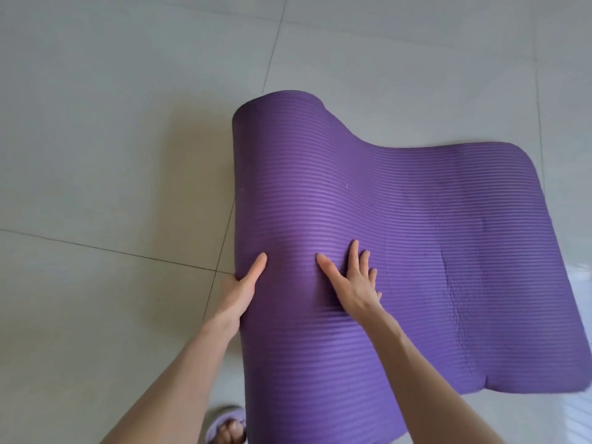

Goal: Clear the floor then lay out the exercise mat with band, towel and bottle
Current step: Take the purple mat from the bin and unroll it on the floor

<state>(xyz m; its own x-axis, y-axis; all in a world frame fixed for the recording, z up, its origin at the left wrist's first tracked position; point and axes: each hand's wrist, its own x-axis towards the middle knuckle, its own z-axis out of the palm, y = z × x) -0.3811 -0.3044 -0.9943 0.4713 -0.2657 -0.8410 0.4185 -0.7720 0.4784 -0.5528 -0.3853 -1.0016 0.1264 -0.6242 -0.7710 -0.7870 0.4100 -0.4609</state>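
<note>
Half unrolled on the tiled floor (112,155): a purple ribbed exercise mat (448,251), roll (272,171) to the left, flat part spread out to the right. Flat on the mat just right of the roll, the right grip (352,283), open, fingers spread and pressing down. Against the roll's left side, the left grip (237,293), thumb laid on top, fingers hidden behind the foam; cannot tell whether curled round it or straight. No band, towel or bottle in sight.

Likely trouble from here: thick foam springing back once let go, judging by the hump beside the roll and the dent in the flat part's near edge. Skewing too, if pushed only at the near end where both grips sit. Possibly sliding of the whole mat on smooth tile under a hard shove. Also worth watching: the slippered foot (227,424), touching or just beside the mat's near edge, easy to tread on and pin it.

Plenty of bare tile left of the roll and beyond it for rolling out. Less room on the right: a pale patch (579,277) close to the mat's edge at the frame border, too cut off to name.
</note>
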